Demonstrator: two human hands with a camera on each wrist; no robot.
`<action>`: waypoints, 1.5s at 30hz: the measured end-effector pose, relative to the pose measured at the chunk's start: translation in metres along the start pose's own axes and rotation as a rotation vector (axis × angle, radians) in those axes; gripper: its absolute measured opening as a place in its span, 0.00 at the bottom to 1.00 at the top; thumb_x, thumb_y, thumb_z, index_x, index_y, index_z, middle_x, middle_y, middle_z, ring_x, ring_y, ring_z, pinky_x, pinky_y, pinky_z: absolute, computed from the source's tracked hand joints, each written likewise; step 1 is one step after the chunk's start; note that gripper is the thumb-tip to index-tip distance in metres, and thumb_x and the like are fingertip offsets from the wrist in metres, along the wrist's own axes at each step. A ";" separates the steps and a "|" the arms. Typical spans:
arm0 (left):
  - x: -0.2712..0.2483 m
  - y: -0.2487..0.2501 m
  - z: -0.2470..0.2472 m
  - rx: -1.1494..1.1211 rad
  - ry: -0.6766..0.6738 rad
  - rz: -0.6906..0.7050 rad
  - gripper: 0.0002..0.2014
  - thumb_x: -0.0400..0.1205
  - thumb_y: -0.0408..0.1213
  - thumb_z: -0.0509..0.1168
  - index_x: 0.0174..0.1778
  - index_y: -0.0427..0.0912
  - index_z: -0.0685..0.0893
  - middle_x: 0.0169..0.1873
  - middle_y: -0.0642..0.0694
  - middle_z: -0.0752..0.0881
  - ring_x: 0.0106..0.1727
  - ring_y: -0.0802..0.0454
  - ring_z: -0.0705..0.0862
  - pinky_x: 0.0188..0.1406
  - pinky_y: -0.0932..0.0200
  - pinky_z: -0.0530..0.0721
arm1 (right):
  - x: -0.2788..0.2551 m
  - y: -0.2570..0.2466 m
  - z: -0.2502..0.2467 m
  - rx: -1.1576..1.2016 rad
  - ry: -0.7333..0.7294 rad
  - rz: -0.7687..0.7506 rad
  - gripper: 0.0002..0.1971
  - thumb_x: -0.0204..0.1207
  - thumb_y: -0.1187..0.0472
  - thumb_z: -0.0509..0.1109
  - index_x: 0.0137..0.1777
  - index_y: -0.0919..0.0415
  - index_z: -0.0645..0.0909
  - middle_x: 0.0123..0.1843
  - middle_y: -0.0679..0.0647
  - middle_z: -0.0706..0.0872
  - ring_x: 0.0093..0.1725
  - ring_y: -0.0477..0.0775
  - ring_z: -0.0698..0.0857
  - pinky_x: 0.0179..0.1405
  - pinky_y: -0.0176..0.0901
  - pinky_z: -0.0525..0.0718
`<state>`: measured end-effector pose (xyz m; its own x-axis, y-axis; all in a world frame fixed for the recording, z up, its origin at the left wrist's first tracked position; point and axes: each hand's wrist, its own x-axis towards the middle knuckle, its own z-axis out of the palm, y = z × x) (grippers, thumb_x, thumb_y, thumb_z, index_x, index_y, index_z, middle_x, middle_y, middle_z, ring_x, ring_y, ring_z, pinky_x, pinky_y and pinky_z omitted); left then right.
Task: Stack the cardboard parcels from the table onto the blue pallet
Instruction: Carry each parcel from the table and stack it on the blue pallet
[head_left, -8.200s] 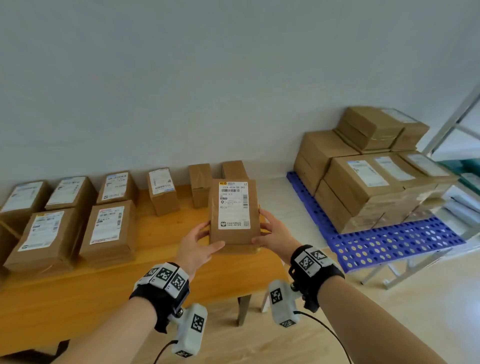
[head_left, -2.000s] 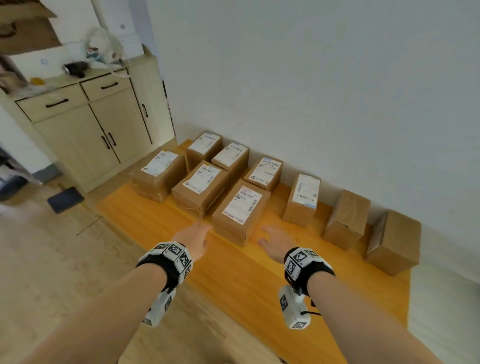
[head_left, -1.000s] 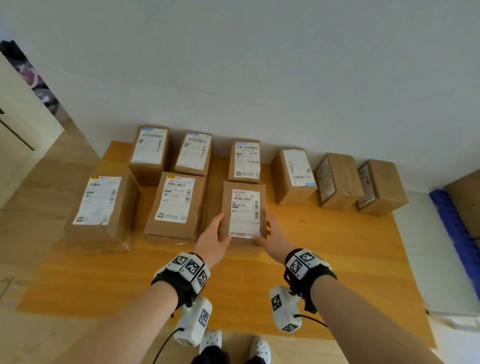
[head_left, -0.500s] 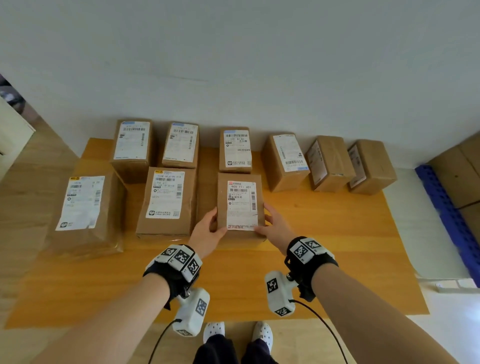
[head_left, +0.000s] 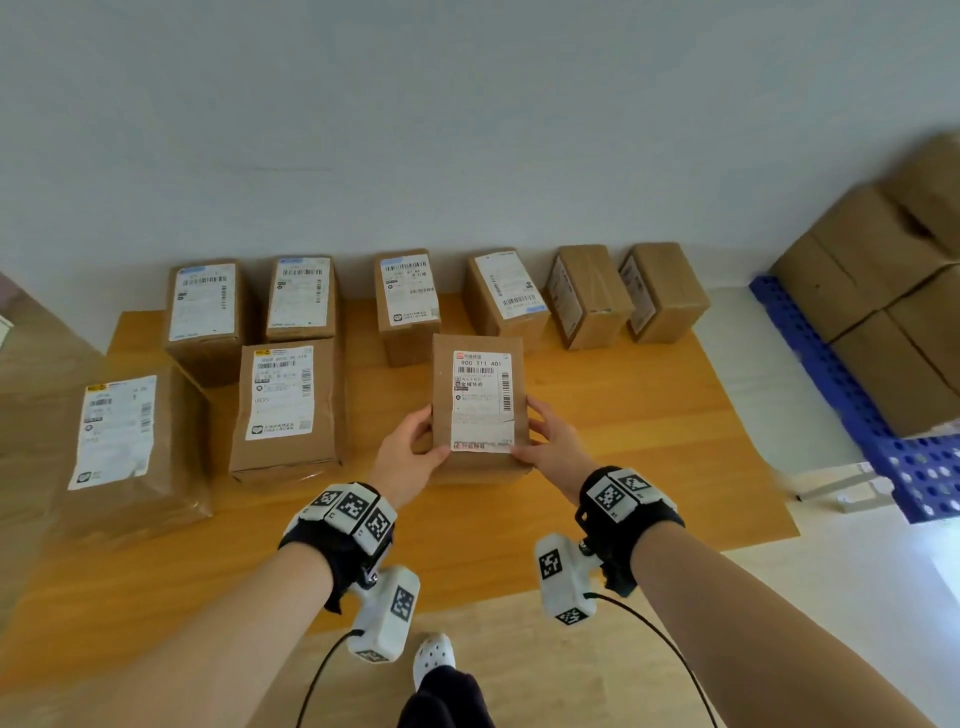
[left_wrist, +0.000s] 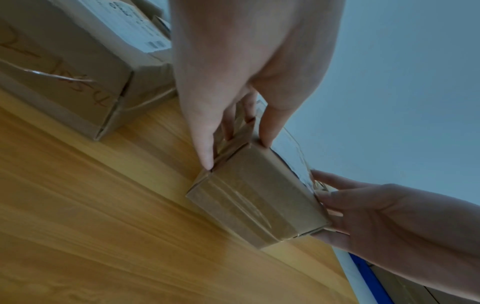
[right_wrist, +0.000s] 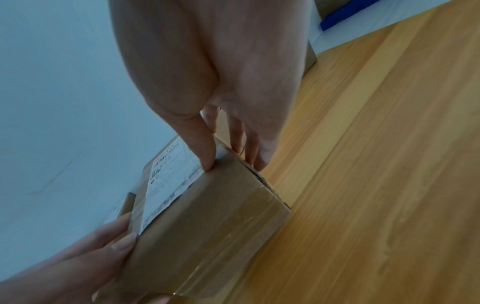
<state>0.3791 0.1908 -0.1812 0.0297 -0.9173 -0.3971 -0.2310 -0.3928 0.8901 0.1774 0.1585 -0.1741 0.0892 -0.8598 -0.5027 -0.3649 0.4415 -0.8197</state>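
Note:
A small cardboard parcel (head_left: 478, 405) with a white shipping label is held between both hands just above the wooden table (head_left: 649, 441). My left hand (head_left: 410, 457) grips its left side, thumb on top and fingers down the side. My right hand (head_left: 545, 441) grips its right side the same way. In the left wrist view the parcel (left_wrist: 259, 197) is tilted, its near end raised off the wood, and the left hand (left_wrist: 233, 131) clasps its far corner. The right wrist view shows the parcel (right_wrist: 207, 216) pinched by my right hand (right_wrist: 231, 156). The blue pallet (head_left: 841, 384) lies at the right, stacked with large boxes (head_left: 883, 291).
Several other labelled parcels stand on the table: a back row (head_left: 408, 301) along the wall and two bigger ones (head_left: 285, 410) at the left. White floor separates the table from the pallet. My white shoe (head_left: 434, 657) shows below the table's front edge.
Both hands closed on the parcel's sides and have drawn it toward me and to the right, its near end lifting off the table. The head has turned right, bringing the pallet into view.

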 end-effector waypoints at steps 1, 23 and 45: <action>-0.003 0.005 0.007 0.002 -0.010 0.008 0.32 0.79 0.29 0.68 0.79 0.48 0.66 0.73 0.49 0.75 0.73 0.52 0.73 0.70 0.41 0.76 | -0.006 0.002 -0.008 0.013 0.013 -0.005 0.41 0.73 0.73 0.72 0.82 0.51 0.58 0.74 0.55 0.75 0.71 0.52 0.75 0.64 0.53 0.82; -0.168 0.122 0.255 0.019 -0.218 0.263 0.29 0.82 0.27 0.63 0.79 0.44 0.64 0.72 0.44 0.75 0.72 0.46 0.74 0.67 0.41 0.79 | -0.230 0.093 -0.245 0.141 0.298 -0.143 0.39 0.74 0.72 0.70 0.80 0.46 0.59 0.74 0.55 0.74 0.67 0.54 0.78 0.62 0.51 0.83; -0.137 0.266 0.461 0.021 -0.498 0.341 0.27 0.81 0.28 0.65 0.76 0.46 0.69 0.61 0.44 0.79 0.58 0.47 0.80 0.42 0.59 0.84 | -0.267 0.120 -0.469 0.403 0.614 -0.166 0.40 0.70 0.74 0.73 0.79 0.48 0.64 0.66 0.56 0.79 0.64 0.58 0.80 0.62 0.58 0.83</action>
<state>-0.1344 0.2414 0.0073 -0.5073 -0.8484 -0.1513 -0.1664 -0.0759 0.9831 -0.3250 0.3206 -0.0093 -0.4621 -0.8598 -0.2174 -0.0138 0.2521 -0.9676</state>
